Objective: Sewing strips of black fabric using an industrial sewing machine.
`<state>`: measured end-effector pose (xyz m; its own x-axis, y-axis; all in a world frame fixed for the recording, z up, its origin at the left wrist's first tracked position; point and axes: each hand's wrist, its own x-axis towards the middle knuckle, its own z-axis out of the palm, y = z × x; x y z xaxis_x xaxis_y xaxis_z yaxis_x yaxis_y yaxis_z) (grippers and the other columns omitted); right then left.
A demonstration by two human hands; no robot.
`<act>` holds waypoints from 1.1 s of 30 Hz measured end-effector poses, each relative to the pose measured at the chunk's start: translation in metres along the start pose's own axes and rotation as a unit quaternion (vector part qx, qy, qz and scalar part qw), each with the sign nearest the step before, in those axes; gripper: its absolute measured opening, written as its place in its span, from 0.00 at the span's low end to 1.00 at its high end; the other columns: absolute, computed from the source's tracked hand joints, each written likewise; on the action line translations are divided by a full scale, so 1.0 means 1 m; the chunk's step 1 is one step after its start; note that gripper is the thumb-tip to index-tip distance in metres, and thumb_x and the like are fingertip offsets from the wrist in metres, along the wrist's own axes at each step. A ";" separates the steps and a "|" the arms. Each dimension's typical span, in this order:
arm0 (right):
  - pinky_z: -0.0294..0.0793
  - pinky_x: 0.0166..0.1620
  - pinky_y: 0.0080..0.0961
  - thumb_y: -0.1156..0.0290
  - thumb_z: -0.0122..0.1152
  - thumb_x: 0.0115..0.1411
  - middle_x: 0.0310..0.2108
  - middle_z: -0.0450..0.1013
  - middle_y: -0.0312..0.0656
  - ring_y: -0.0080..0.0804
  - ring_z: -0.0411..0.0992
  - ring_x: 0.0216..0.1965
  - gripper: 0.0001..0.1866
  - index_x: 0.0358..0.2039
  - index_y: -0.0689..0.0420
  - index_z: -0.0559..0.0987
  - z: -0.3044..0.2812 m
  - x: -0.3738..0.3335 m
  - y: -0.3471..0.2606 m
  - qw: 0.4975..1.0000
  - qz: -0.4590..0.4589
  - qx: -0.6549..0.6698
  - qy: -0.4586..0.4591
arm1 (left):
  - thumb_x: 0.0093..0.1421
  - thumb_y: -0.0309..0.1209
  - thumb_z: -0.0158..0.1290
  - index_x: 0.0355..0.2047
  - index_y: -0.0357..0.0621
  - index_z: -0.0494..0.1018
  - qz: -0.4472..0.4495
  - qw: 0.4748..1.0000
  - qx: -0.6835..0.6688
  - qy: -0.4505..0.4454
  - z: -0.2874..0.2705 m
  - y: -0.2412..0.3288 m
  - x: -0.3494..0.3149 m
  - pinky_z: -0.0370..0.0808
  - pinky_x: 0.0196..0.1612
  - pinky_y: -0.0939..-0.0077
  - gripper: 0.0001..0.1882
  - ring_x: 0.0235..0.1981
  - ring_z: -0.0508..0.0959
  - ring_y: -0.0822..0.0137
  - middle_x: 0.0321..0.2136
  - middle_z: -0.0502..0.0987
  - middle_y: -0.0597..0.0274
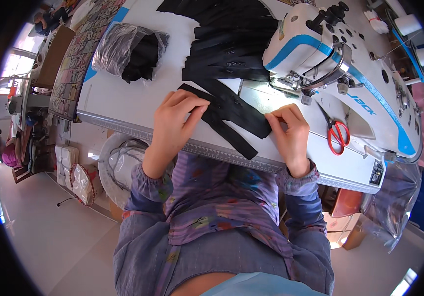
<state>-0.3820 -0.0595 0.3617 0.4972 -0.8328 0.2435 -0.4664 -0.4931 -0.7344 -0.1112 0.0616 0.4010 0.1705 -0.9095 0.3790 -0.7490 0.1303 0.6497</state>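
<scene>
Two black fabric strips (239, 112) lie crossed at an angle on the white sewing table, close to its front edge. My left hand (176, 118) is closed in a pinch over the strips' left part, thumb and forefinger together at the cloth. At the strips' right edge, my right hand (291, 132) also pinches, its thumb and forefinger meeting at the cloth's border. Fingertips hide the exact spots gripped. Behind the strips is a pile of black fabric pieces (229, 42). To the right, the needle area of a white and blue sewing machine (295, 39) is lit.
Red-handled scissors (338, 137) lie right of my right hand, below the machine arm. A clear plastic bag (110, 47) with black pieces sits at the back left. A ruler strip (202, 149) runs along the table's front edge. Thread cones (408, 24) stand far right.
</scene>
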 end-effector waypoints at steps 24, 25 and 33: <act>0.74 0.38 0.28 0.79 0.75 0.63 0.32 0.77 0.43 0.33 0.75 0.32 0.06 0.34 0.65 0.84 0.000 0.003 -0.022 0.992 -0.010 0.089 0.091 | 0.76 0.31 0.58 0.52 0.37 0.82 -0.125 0.903 -0.332 -0.242 0.063 0.061 -0.043 0.82 0.43 0.73 0.12 0.39 0.87 0.68 0.38 0.87 0.56; 0.74 0.38 0.28 0.79 0.75 0.63 0.32 0.77 0.43 0.33 0.75 0.32 0.06 0.34 0.65 0.84 -0.003 0.002 -0.028 0.992 -0.011 0.089 0.092 | 0.78 0.32 0.56 0.58 0.36 0.80 -0.140 0.879 -0.377 -0.255 0.063 0.061 -0.042 0.83 0.48 0.72 0.15 0.44 0.87 0.67 0.43 0.88 0.54; 0.78 0.41 0.39 0.76 0.83 0.51 0.37 0.80 0.40 0.45 0.78 0.37 0.13 0.36 0.59 0.86 -0.009 -0.052 -0.088 0.969 -0.234 -0.064 0.056 | 0.84 0.47 0.45 0.70 0.33 0.68 -0.290 0.696 -0.651 0.090 0.036 0.047 -0.003 0.79 0.60 0.65 0.29 0.55 0.80 0.65 0.60 0.78 0.54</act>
<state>-0.3731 0.0246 0.4194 0.5962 -0.5293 0.6036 -0.2995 -0.8442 -0.4445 -0.1695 0.0561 0.4069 0.3668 -0.9094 -0.1963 0.6739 0.1143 0.7299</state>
